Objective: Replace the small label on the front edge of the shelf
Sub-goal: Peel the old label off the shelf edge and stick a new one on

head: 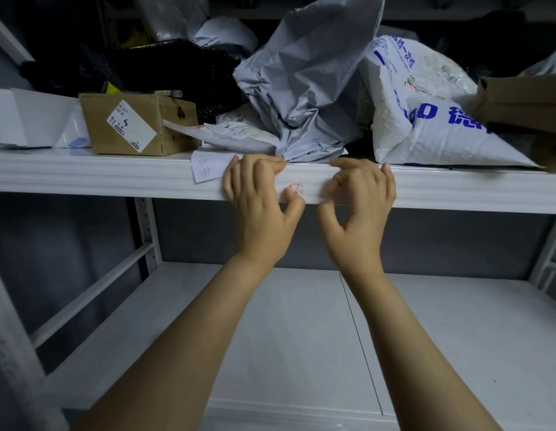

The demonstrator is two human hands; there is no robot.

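Found clasping the shelf edge (115,178): left hand (258,197), fingers (255,166) bent over the top lip, thumb pressed against the lower left corner of the label (294,189). Firm hold on the metal; no pinch on the label itself.

Found just right of the label, against the same shelf edge: right hand (360,194), fingers bent in a loose claw, forefinger laid along the top lip, thumb spread well clear below. Nothing seen held. Middle fingertips blurred against the face of the shelf edge; impossible to say whether smoothing or picking.

Label: small, pale, red marks, flat on the face of the shelf edge, between the two hands, touching the left thumb. No lifted corner visible.

Just left of the left hand: paper slip (208,169) with handwriting, lying loose on top and drooping over the shelf edge. Unclear whether old label or replacement.

Behind the shelf edge: cardboard box (127,126), grey bag (308,88), white printed bag (426,132).

Progress, as a judgement only: either the closing stage, with a fresh label under final pressing and the slip awaiting removal, or the opening stage, with the old label yet to be peeled and the slip yet to be fitted. Not decidable from this view.
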